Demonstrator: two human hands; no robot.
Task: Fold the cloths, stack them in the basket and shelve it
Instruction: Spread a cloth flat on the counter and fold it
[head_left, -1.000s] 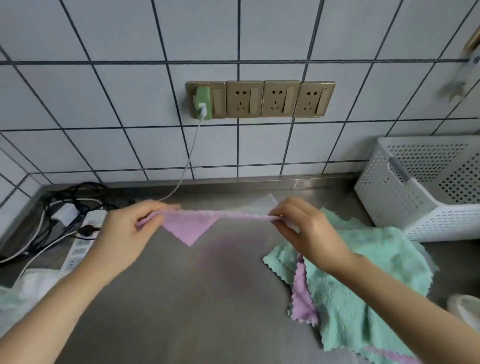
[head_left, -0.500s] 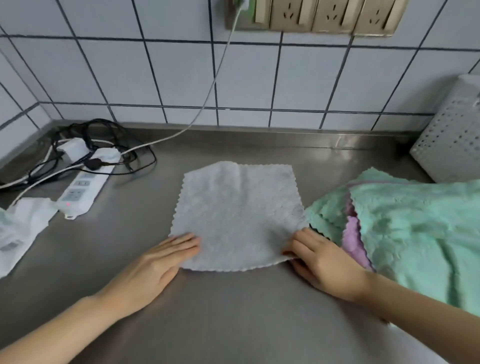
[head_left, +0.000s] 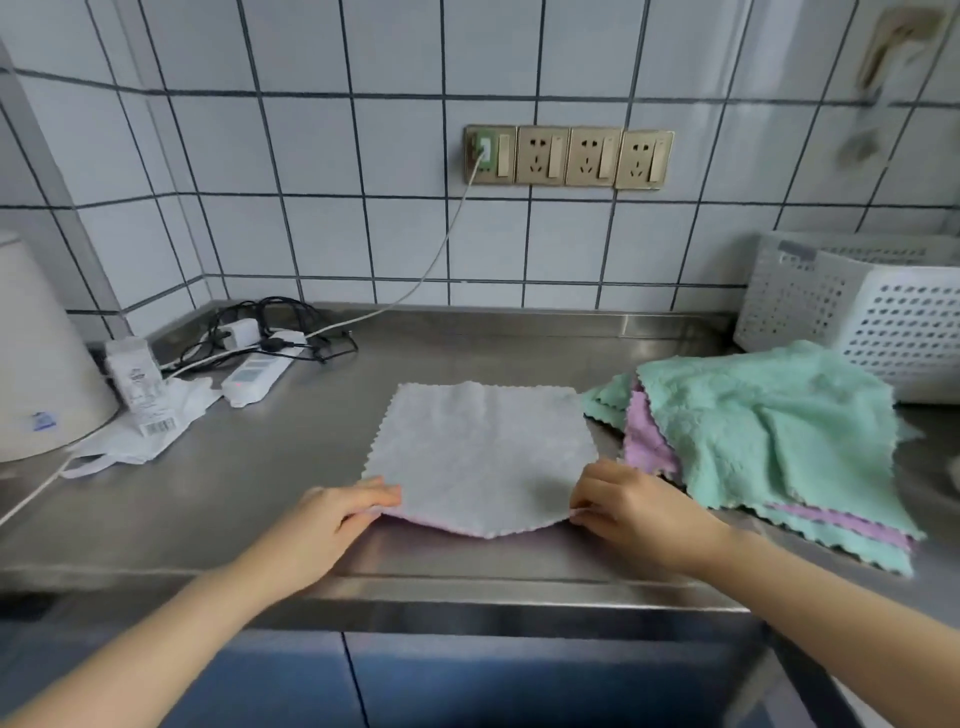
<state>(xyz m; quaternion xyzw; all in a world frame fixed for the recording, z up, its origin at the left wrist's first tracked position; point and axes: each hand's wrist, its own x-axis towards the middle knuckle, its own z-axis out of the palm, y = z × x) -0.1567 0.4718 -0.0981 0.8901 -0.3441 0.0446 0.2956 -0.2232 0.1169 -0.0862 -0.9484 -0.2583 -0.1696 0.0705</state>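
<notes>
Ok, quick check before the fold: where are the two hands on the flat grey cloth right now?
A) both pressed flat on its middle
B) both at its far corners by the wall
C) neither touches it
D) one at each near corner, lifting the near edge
D: the left hand and right hand pinch the near corners of the grey cloth, and its pink underside shows along the raised near edge.

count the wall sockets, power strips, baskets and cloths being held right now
wall sockets: 4
power strip: 1
basket: 1
grey cloth, in grip at its near corners: 1
total: 7
</notes>
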